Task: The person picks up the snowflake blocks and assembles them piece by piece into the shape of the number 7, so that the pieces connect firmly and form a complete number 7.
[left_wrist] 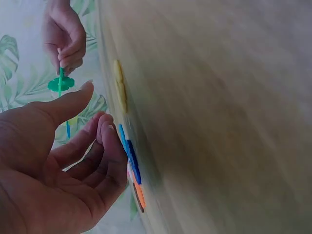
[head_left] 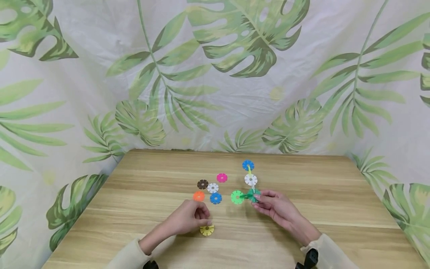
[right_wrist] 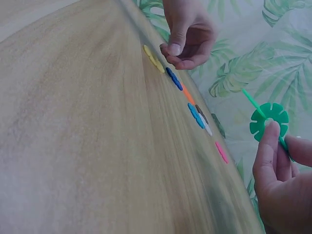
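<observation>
You face a pale cloth that fills the background behind the table and at both sides of it. Note the cloth's printed pattern: broad, split green leaves, slender fronds on long stems, and faint yellow spots. Observe the wrinkles and soft folds across its surface. Directly before you, the tabletop shows light brown wood grain, with paler and darker bands running from side to side. Its straight far edge borders the cloth. You work under soft light, with diffuse shadows on the wood.
</observation>
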Available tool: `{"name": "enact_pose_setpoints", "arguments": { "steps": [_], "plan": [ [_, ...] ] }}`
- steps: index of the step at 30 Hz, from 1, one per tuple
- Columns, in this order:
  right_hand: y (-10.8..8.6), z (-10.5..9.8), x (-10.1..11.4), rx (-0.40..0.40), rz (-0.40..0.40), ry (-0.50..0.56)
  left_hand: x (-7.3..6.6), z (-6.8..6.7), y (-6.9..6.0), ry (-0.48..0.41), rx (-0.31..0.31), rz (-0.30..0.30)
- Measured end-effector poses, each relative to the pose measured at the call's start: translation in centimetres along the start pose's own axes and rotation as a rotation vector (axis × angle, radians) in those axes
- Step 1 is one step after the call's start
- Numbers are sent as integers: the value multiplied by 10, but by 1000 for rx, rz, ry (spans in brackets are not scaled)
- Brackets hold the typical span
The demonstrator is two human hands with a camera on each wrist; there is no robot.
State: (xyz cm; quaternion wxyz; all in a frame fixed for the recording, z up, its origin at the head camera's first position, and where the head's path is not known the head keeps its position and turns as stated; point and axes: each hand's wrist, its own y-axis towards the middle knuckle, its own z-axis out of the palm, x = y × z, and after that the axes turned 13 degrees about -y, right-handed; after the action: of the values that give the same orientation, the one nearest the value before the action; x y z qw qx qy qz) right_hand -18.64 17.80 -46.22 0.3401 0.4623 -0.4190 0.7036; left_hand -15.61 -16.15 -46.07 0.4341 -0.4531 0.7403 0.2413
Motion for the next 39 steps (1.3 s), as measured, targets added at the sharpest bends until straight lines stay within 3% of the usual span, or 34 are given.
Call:
{"name": "enact_pose_setpoints", "arguments": {
  "steps": [9,39],
  "plan": [
    [-5,-6,-2,-19,13,-3,3,-4,-7,33,46,7],
    [-5,-7,-1,-32,31,30,-2,2,-2,123,77,-32]
  ]
}}
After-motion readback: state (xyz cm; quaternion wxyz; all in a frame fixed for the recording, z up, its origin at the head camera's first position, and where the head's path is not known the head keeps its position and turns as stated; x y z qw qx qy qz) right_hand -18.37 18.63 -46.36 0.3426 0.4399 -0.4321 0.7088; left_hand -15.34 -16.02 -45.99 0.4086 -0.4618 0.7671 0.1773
